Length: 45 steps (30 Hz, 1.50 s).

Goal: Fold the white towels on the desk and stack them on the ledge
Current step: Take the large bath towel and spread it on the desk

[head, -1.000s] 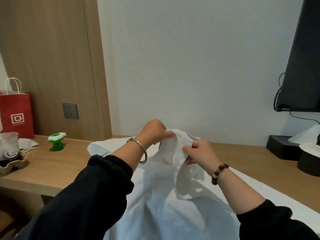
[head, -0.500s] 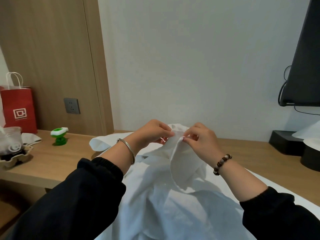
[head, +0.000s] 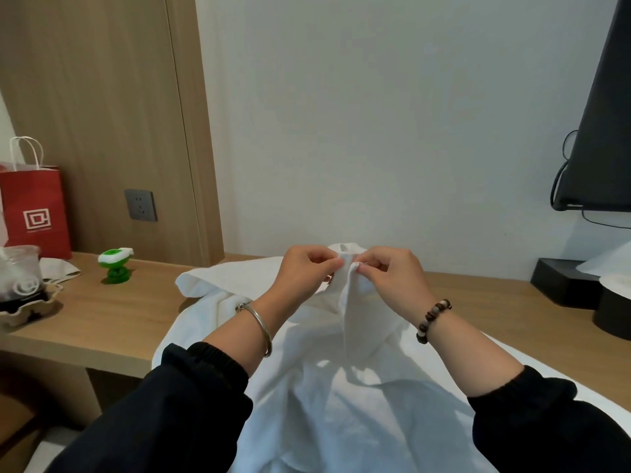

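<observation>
A hotel-style guest room is suggested. A long wooden counter is seen along a plain white wall, and a wall socket is set in wood panelling far left of the left hand. A black wall-mounted screen is hung up-right of the right hand, a tissue box below it. Plain white towels are heaped under both hands.

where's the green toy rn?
Head view, left side: the green toy stands on the desk, between the red bag and the towel, below the socket.
</observation>
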{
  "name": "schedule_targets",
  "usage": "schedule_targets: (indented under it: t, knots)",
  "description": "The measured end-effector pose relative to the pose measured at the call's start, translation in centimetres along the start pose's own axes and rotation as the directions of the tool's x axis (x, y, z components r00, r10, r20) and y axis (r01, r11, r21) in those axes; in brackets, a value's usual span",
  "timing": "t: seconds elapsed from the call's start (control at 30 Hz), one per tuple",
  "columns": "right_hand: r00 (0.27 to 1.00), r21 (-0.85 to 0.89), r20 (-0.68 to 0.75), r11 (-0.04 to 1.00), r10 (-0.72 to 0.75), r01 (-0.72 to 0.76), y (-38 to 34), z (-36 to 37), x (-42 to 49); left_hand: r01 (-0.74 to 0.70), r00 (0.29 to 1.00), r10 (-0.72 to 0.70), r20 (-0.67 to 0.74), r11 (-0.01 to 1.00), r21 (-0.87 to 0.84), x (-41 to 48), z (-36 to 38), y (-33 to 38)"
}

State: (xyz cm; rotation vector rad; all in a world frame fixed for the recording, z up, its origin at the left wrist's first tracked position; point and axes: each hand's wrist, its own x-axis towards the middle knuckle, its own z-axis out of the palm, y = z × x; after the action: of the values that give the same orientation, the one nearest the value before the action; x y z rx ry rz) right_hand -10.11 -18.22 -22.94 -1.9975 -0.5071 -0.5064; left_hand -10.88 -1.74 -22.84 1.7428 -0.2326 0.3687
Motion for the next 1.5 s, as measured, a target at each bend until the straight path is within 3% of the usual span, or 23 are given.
schedule_targets:
  t: [0.17,0.37,0.57,0.97,1.2,1.4,1.5]
  knots:
    - [0.997,-0.004,0.07,1.0,0.016,-0.015,0.6,0.5,-0.2,0.029,0.999,-0.031,-0.026,0.996,-0.08,-0.2,0.4,-0.6]
    - [0.999,0.041,0.018,0.998,0.05,-0.051,1.1,0.5,0.0,0.119,0.992,-0.109,0.056,0.972,-0.201,-1.0,0.7,-1.6]
    - [0.998,-0.028,0.026,0.998,0.06,-0.059,1.0,0.6,0.5,0.091,0.992,-0.077,0.099,0.985,-0.147,-1.0,0.2,-2.0]
    - [0.982,-0.27,0.188,0.963,0.032,0.02,0.2,0.0,2.0,0.028,0.993,-0.024,0.116,0.999,-0.028,-0.4,0.0,-2.6]
    - [0.98,-0.338,0.198,0.94,0.032,0.037,0.6,0.3,2.8,0.018,0.972,-0.014,0.236,1.0,-0.014,-0.4,-0.4,-2.8]
    - [0.912,-0.284,0.41,0.951,0.006,0.121,2.3,-0.3,4.1,-0.068,0.984,0.033,0.174,0.977,0.2,0.2,-0.5,-3.1]
    - [0.833,-0.299,0.545,0.951,0.097,0.085,3.1,-0.4,4.7,-0.102,0.983,0.064,0.172,0.969,0.225,0.5,-0.6,-3.1]
